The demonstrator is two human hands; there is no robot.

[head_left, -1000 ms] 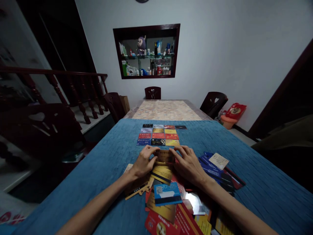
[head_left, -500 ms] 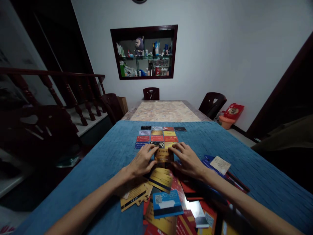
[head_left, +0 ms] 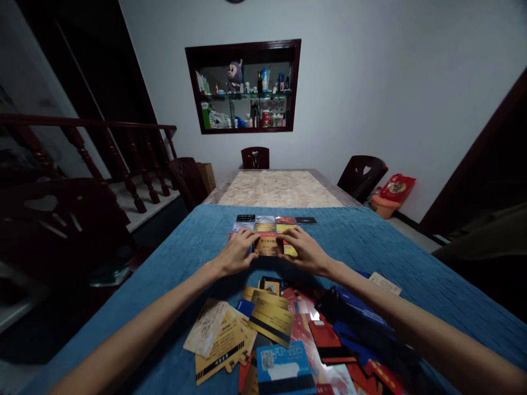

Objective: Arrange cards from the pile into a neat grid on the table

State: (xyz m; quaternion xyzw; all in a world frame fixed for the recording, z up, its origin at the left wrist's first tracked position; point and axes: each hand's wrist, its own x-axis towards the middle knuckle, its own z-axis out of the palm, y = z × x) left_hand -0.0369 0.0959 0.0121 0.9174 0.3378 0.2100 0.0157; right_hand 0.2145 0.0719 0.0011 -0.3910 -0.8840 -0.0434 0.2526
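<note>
Cards point(head_left: 284, 329) lie in a loose, overlapping heap at the near edge of the desk point(head_left: 411, 258), gold, red and blue ones mixed on the blue cloth. Beyond the heap, both forearms reach out to a gold card point(head_left: 267, 245), which sits over the near end of a tidy grid of cards point(head_left: 274, 222) at the middle of the desk. The left hand point(head_left: 237, 253) pinches the card's left edge between thumb and fingertips, and the right hand point(head_left: 305, 250) does the same on its right edge, the other fingers loosely curled. The card looks thin, stiff, light and slick, so its short edges are likely the surest hold. A second ago the card and both hands were nearer, just in front of the grid; they have since moved farther out over its near rows. Chairs and a wall niche stand beyond.
</note>
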